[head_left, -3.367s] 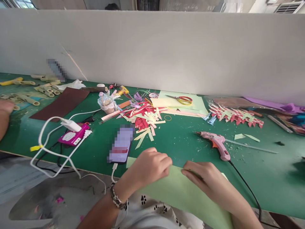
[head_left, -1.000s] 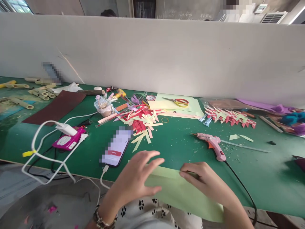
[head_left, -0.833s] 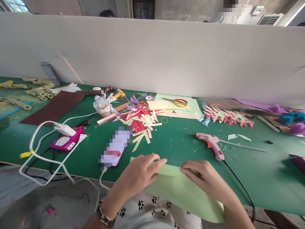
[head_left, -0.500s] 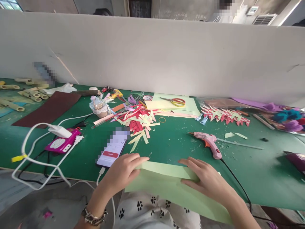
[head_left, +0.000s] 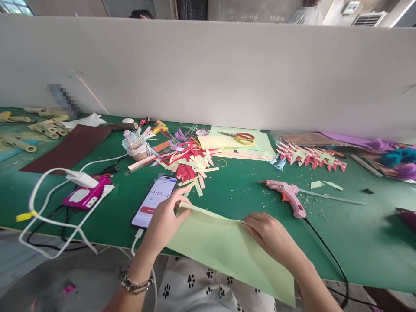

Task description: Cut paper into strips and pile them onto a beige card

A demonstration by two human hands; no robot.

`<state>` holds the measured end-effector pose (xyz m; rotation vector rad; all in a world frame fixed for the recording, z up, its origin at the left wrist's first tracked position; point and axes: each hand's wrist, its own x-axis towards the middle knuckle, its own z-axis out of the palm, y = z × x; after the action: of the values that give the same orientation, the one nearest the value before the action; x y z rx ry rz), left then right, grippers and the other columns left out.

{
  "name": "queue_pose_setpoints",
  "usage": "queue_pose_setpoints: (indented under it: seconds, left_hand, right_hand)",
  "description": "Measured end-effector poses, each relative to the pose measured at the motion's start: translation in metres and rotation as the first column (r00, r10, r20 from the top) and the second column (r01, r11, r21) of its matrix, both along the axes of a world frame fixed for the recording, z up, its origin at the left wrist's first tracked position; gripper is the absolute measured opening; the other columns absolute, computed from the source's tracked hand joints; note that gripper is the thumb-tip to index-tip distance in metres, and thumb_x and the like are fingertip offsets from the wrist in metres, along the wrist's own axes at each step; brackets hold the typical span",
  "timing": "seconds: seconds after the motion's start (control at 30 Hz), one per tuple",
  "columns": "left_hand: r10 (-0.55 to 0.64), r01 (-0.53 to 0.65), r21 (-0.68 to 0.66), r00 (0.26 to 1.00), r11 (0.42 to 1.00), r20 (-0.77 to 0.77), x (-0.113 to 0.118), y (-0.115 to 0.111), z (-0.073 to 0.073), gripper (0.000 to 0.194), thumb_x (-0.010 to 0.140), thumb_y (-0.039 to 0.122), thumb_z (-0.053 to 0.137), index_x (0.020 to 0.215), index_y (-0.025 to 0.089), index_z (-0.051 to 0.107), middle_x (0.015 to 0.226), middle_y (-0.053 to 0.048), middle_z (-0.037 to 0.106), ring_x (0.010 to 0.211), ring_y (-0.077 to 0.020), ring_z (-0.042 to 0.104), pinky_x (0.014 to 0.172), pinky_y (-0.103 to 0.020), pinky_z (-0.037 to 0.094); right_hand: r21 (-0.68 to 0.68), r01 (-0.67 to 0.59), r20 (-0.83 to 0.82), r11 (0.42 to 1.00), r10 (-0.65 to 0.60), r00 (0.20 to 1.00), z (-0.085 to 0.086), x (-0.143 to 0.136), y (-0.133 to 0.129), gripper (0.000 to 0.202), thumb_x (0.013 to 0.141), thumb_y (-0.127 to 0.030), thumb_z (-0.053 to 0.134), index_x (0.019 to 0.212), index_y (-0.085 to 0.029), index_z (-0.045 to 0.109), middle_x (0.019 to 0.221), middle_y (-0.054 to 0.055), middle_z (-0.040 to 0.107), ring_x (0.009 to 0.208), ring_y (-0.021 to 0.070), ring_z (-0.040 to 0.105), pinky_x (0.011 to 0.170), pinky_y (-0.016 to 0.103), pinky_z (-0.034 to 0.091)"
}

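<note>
Green paper (head_left: 224, 255): near the middle of the scene, over the near edge of the tabletop (head_left: 240, 190) and above the lap. It is held at a slant, with its far edge up by the hands and its near right corner hanging low.
Left hand (head_left: 167, 223): fingers pinching the far left corner of the green paper. It is just beside the phone.
Right hand (head_left: 269, 234): fingers pinching the far edge of the green paper, to the right of its middle.
Bracelet (head_left: 134, 285): around the left wrist.
Pants (head_left: 208, 277): white with black paw prints, under the paper.
Phone (head_left: 157, 199): flat on the tabletop, screen up, showing 00:00:13. A white cord is plugged into its near end.
Glue gun (head_left: 287, 193): pink, lying on its side to the right, its tip pointing left. A long clear glue stick (head_left: 334, 198) pokes out of its back.
Paper strips (head_left: 191, 167): a messy red, pink and pale green heap, past the phone.
Scissors (head_left: 242, 138): lying on pale sheets on the far side.
Woven paper (head_left: 312, 157): red and white checks, far right.
Power box (head_left: 86, 196): bright pink, on the left, with a white plug on top.
</note>
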<state>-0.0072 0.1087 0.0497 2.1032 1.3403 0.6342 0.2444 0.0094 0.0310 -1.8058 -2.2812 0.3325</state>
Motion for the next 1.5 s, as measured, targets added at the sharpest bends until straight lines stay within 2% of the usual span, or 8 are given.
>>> queue_pose_setpoints:
  seconds: [0.2, 0.4, 0.5, 0.63, 0.77, 0.87, 1.13, 1.5]
  left_hand:
    - [0.072, -0.063, -0.049, 0.977, 0.997, 0.202, 0.019, 0.004, -0.010, 0.035, 0.086, 0.032, 0.044, 0.119, 0.020, 0.042, 0.090, -0.006, 0.066, 0.083, -0.0171, 0.063, 0.070, -0.027, 0.048]
    - [-0.153, 0.181, 0.212, 0.977, 0.960, -0.146, 0.063, 0.020, 0.004, 0.040, 0.089, 0.016, 0.033, 0.128, 0.019, 0.036, 0.087, -0.004, 0.064, 0.068, -0.0141, 0.059, 0.060, -0.024, 0.043]
    - [-0.156, 0.260, 0.387, 0.947, 0.885, -0.281, 0.081, 0.034, 0.013, 0.043, 0.088, 0.009, 0.029, 0.130, 0.016, 0.034, 0.084, -0.004, 0.063, 0.071, -0.0157, 0.058, 0.062, -0.025, 0.041]
    - [-0.139, 0.275, 0.499, 0.946, 0.822, -0.292, 0.096, 0.052, 0.019, 0.043, 0.088, 0.008, 0.028, 0.129, 0.014, 0.037, 0.085, -0.006, 0.062, 0.077, -0.0178, 0.058, 0.068, -0.028, 0.040]
    - [-0.105, 0.133, 0.369, 0.990, 0.920, -0.096, 0.103, 0.067, 0.005, 0.026, 0.088, 0.021, 0.038, 0.109, 0.018, 0.053, 0.085, -0.005, 0.064, 0.077, -0.0176, 0.058, 0.072, -0.028, 0.038]
    - [-0.041, 0.050, 0.259, 0.998, 0.965, -0.040, 0.104, 0.074, -0.016, 0.024, 0.088, 0.029, 0.039, 0.078, 0.017, 0.058, 0.067, -0.004, 0.061, 0.061, -0.0163, 0.055, 0.062, -0.026, 0.035]
    - [-0.137, 0.127, 0.090, 0.984, 0.988, 0.111, 0.116, 0.068, -0.048, 0.031, 0.088, 0.029, 0.035, 0.060, 0.019, 0.043, 0.053, 0.002, 0.047, 0.051, -0.0124, 0.045, 0.051, -0.023, 0.028]
    - [-0.123, 0.145, -0.048, 0.940, 0.988, 0.319, 0.117, 0.065, -0.051, 0.038, 0.083, 0.044, 0.038, 0.056, 0.019, 0.040, 0.054, 0.003, 0.043, 0.054, -0.0124, 0.041, 0.052, -0.024, 0.028]
  right_hand:
    - [-0.145, -0.050, -0.060, 0.988, 0.041, 0.997, 0.004, -0.003, 0.004, 0.031, 0.092, -0.030, 0.036, 0.070, -0.018, 0.054, 0.070, 0.002, 0.055, 0.061, 0.0132, 0.051, 0.054, 0.024, 0.032]
    - [-0.121, -0.014, -0.142, 0.993, -0.003, 0.990, 0.028, -0.017, 0.041, 0.022, 0.088, -0.039, 0.042, 0.079, -0.020, 0.049, 0.071, 0.000, 0.057, 0.057, 0.0116, 0.050, 0.051, 0.022, 0.027]
    - [-0.051, 0.129, -0.140, 0.990, -0.135, 0.981, 0.036, -0.022, 0.064, 0.018, 0.085, -0.038, 0.045, 0.082, -0.020, 0.046, 0.064, -0.002, 0.055, 0.049, 0.0111, 0.046, 0.049, 0.022, 0.024]
    - [0.029, 0.241, -0.304, 0.970, -0.221, 0.927, 0.035, -0.022, 0.090, 0.028, 0.084, -0.039, 0.042, 0.063, -0.021, 0.035, 0.050, -0.005, 0.041, 0.042, 0.0094, 0.039, 0.046, 0.022, 0.023]
    - [-0.167, 0.266, -0.665, 0.949, -0.308, 0.680, 0.014, -0.020, 0.106, 0.036, 0.082, -0.047, 0.038, 0.059, -0.021, 0.032, 0.044, -0.006, 0.035, 0.035, 0.0089, 0.040, 0.040, 0.022, 0.026]
    - [-0.290, 0.225, -0.773, 0.930, -0.367, 0.518, -0.006, -0.020, 0.112, 0.036, 0.077, -0.051, 0.043, 0.059, -0.021, 0.036, 0.044, -0.007, 0.037, 0.035, 0.0090, 0.040, 0.037, 0.022, 0.027]
    - [-0.390, 0.266, -0.820, 0.882, -0.464, 0.335, -0.022, -0.019, 0.113, 0.043, 0.071, -0.058, 0.047, 0.057, -0.019, 0.038, 0.043, -0.007, 0.034, 0.040, 0.0068, 0.033, 0.039, 0.022, 0.024]
    - [-0.343, 0.332, -0.875, 0.879, -0.427, 0.227, -0.034, -0.030, 0.109, 0.047, 0.070, -0.064, 0.047, 0.060, -0.018, 0.043, 0.051, -0.005, 0.037, 0.048, 0.0083, 0.032, 0.045, 0.022, 0.026]
